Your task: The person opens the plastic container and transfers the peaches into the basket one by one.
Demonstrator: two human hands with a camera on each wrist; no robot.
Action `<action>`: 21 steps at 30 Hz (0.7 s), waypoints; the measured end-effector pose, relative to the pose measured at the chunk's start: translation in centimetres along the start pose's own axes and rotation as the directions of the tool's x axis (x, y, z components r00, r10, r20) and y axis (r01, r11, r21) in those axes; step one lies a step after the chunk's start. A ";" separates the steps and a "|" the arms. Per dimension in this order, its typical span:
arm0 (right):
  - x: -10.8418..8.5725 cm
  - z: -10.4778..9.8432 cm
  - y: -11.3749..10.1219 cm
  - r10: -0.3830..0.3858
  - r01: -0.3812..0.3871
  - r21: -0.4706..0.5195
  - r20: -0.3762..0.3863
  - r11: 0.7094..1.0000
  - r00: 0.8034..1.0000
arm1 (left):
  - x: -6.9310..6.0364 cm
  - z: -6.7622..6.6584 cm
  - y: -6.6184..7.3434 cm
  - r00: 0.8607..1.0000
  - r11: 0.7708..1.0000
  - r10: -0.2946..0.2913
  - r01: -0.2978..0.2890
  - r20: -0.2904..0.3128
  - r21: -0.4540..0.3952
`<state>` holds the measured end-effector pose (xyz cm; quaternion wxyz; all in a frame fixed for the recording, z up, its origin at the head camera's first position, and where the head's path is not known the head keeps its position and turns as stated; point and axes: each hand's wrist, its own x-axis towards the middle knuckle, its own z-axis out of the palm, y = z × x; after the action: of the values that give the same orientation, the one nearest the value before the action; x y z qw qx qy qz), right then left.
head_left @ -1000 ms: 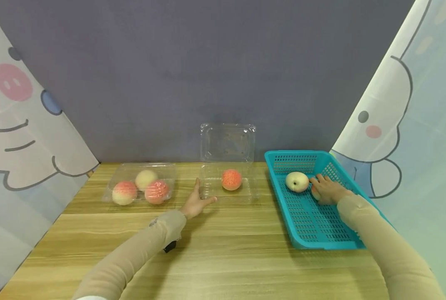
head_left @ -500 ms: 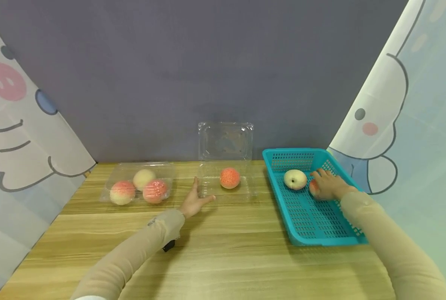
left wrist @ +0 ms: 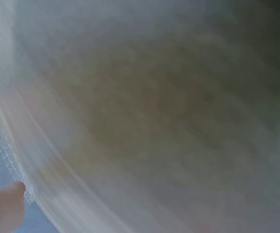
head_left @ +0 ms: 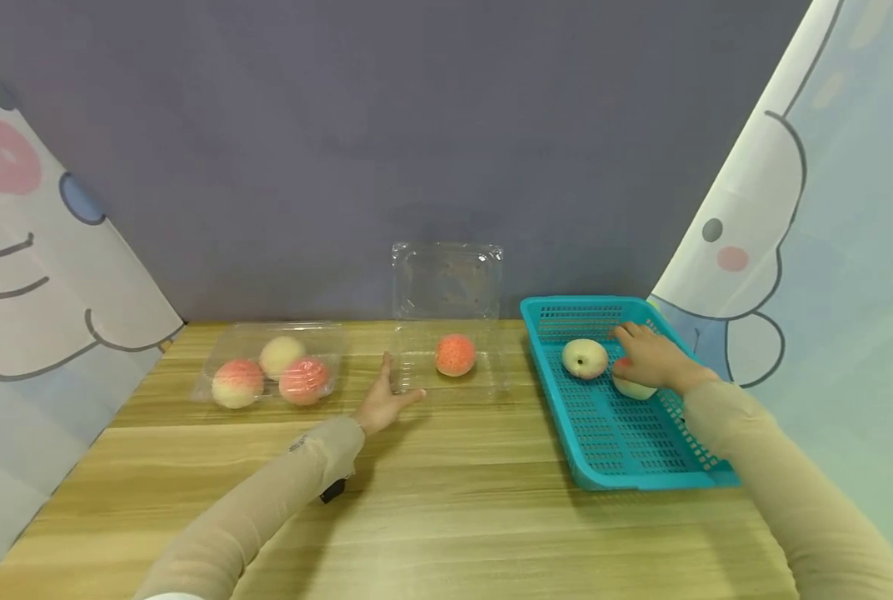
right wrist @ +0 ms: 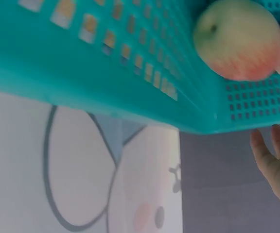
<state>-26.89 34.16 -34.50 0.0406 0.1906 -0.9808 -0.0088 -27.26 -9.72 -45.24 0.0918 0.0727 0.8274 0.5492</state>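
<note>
My left hand (head_left: 382, 406) is beside the near left corner of an open clear plastic clamshell box (head_left: 487, 379), thumb and fingers spread. One orange-red peach (head_left: 455, 356) sits in that box, its lid (head_left: 447, 282) standing up behind. My right hand (head_left: 651, 357) reaches into a teal basket (head_left: 577, 450), above a pale peach with a red top (head_left: 634, 387). In the right wrist view its fingers (right wrist: 261, 148) look straight and spread. Another pale peach (head_left: 585, 359) lies to the left in the basket. The left wrist view is mostly blurred, with a fingertip (left wrist: 6, 206) near clear plastic.
A lidded clear box (head_left: 225, 337) holding three peaches stands at the left of the wooden table (head_left: 446, 517). A grey backdrop (head_left: 446, 125) rises behind the table, with cartoon-print cloths (head_left: 776, 233) on both sides.
The peach under my right hand has turned, showing more of its pale side now. My left hand stays beside the open box. The whole head view has shifted slightly.
</note>
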 end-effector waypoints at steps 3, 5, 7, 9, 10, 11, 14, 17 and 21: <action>0.5 -0.6 -0.9 -0.025 0.025 0.011 -0.013 1.000 1.000 | -0.3 -0.2 -0.1 1.000 1.000 -0.008 0.008 -0.008 -0.006; 0.8 -1.0 -1.3 -0.033 0.033 0.002 -0.021 0.999 0.999 | -0.3 -0.2 0.0 1.000 1.000 -0.002 0.002 -0.004 -0.002; 0.9 -1.5 -1.6 -0.033 0.033 0.002 -0.031 0.999 0.999 | -0.3 -0.2 0.1 1.000 1.000 0.003 -0.003 0.001 0.002; 1.1 -1.8 -2.0 -0.036 0.036 0.014 -0.036 0.999 0.999 | -0.2 -0.2 0.2 1.000 1.000 0.007 -0.007 0.004 0.013; 1.2 -2.0 -2.2 -0.040 0.041 0.024 -0.039 0.999 0.998 | -0.2 -0.1 0.3 1.000 1.000 0.006 -0.007 0.005 0.017; 1.3 -2.2 -2.6 -0.045 0.047 0.033 -0.042 0.998 0.998 | -0.2 -0.1 0.3 1.000 1.000 0.003 -0.003 0.005 0.020; 1.6 -2.6 -3.6 -0.070 0.073 0.063 -0.050 0.995 0.996 | -0.2 -0.1 0.3 1.000 1.000 -0.004 0.004 0.005 0.025; 2.2 -3.0 -4.8 -0.112 0.115 0.063 -0.062 0.991 0.992 | -0.3 -0.1 0.2 1.000 1.000 -0.008 0.008 0.006 0.024; 3.0 -3.3 -6.2 -0.157 0.161 0.056 -0.060 0.985 0.986 | -0.3 0.0 0.3 1.000 1.000 -0.009 0.008 0.003 0.022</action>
<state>-27.09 27.25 -31.14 0.0614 0.2695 -0.9608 0.0230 -26.96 -9.71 -44.93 0.0947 0.0711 0.8335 0.5397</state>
